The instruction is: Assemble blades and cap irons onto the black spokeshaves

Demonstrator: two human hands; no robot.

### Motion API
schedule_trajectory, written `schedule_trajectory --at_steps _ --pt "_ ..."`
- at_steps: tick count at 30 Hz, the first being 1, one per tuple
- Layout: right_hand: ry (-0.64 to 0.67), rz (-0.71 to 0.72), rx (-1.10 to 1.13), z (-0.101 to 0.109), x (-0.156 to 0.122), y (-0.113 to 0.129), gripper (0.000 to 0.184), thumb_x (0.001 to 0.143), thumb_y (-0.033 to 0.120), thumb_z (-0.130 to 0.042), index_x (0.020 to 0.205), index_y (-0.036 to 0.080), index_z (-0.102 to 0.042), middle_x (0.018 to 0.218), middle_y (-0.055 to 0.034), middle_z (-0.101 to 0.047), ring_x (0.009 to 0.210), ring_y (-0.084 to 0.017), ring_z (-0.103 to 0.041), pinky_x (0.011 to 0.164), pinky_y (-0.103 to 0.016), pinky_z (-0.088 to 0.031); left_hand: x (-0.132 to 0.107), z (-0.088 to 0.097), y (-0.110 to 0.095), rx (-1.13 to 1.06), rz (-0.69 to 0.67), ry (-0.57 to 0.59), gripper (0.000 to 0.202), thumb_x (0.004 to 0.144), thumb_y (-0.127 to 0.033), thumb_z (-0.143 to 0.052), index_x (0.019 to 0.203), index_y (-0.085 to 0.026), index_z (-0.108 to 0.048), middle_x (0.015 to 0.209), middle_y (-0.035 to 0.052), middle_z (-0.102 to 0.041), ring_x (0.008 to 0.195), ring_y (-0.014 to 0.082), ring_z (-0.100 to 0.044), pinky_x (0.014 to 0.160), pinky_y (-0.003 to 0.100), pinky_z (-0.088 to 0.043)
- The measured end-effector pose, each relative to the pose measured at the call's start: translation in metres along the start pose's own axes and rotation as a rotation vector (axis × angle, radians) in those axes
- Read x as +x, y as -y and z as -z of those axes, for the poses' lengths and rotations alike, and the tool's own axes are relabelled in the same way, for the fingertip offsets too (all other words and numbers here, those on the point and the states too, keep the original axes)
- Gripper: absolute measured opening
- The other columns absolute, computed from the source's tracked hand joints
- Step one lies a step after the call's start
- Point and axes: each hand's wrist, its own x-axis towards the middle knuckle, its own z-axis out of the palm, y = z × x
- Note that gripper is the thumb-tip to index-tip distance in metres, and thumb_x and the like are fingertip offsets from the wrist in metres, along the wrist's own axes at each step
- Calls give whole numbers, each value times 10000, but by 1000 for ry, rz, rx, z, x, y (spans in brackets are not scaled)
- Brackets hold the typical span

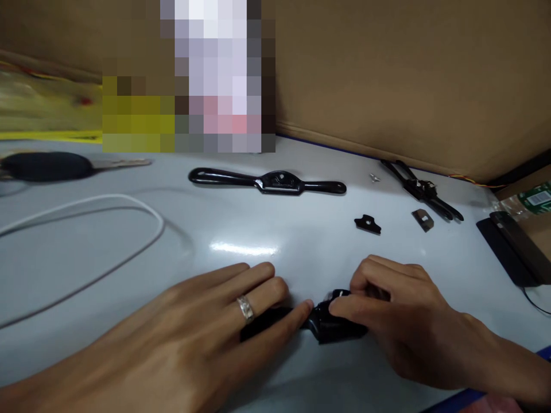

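Observation:
A black metal spokeshave (342, 326) lies on the table in front of me, its middle body showing between my hands. My left hand (215, 321), with a silver ring on one finger, is closed over its left handle and covers most of it. At the right of the body, my right hand (387, 312) grips with thumb and curled fingers near the blade seat. Any small part between those fingertips is hidden. Farther back are a second black spokeshave body (279, 182), a black lever cap (368, 223) and a flat steel blade (423, 219).
Small screws (375, 178) lie near more black spokeshaves (424, 189) at the back right. A dark phone-like device (516, 246) is at the right edge. Pliers with dark handles (51, 166) and a white cable (129, 198) lie left. A cardboard wall (408, 74) stands behind.

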Motion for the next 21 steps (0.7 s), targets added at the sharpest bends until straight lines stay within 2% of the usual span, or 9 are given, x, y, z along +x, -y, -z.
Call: schedule_trajectory --at_steps 2,3,5,7,9,13,16,18,21 --pt "-20 3 13 -1 0 0 471 945 -97 -474 947 166 -865 927 -35 -778 780 -143 -698 635 -265 -474 0 0 0 -4 -7 8 543 1262 -29 -354 1557 -215 -770 1105 60 -820 965 274 -746 822 435 -581" --pt "-36 -14 14 -2 0 0 449 998 -77 -489 970 161 -868 949 -41 -799 813 -150 -726 665 -271 -505 1 0 0 -10 -8 2 539 1268 -35 -348 1549 -211 -773 1101 58 -817 957 273 -745 819 436 -577" --pt "-79 -71 -15 -5 -1 2 373 1160 39 -544 995 151 -860 938 -43 -805 821 -170 -738 696 -305 -536 2 1 0 -22 0 -12 518 1274 -44 -367 1535 -215 -781 1092 50 -811 930 268 -736 802 434 -554" --pt "-99 -113 -59 -7 -2 4 390 1264 177 -592 970 151 -846 898 -36 -780 788 -178 -713 692 -335 -535 4 1 0 -39 7 -20 499 1267 -41 -398 1522 -224 -787 1092 45 -813 920 264 -737 795 430 -544" --pt "-95 -109 -73 -8 -2 4 412 1257 149 -595 927 160 -840 877 -25 -752 758 -165 -675 660 -332 -504 5 1 0 -52 10 -12 496 1262 -34 -405 1519 -224 -784 1095 44 -821 920 265 -746 795 428 -553" --pt "-73 -69 -37 -5 -3 2 419 1098 -46 -542 903 172 -843 870 -11 -718 744 -140 -625 603 -304 -424 6 3 -1 -57 8 -5 526 1288 -46 -330 1507 -221 -775 1080 50 -823 892 262 -743 786 437 -552" --pt "-28 -26 -22 -2 -3 1 440 1014 -88 -500 948 173 -848 902 -21 -754 753 -143 -650 607 -299 -435 4 4 -1 -28 7 7 526 1300 -61 -328 1541 -216 -769 1090 60 -828 906 261 -748 798 433 -562" --pt "-20 -18 -13 -1 -4 1 406 1028 -62 -520 975 173 -846 948 -40 -797 778 -156 -680 616 -312 -455 2 5 -1 -13 3 7 535 1279 -47 -354 1571 -224 -767 1098 59 -830 932 262 -758 816 426 -586" --pt "-51 -22 19 -4 -5 3 313 1133 24 -609 984 177 -837 979 -50 -828 807 -166 -697 645 -322 -499 0 5 0 10 13 42 549 1237 -33 -421 1592 -250 -779 1126 57 -840 976 270 -776 824 414 -612"
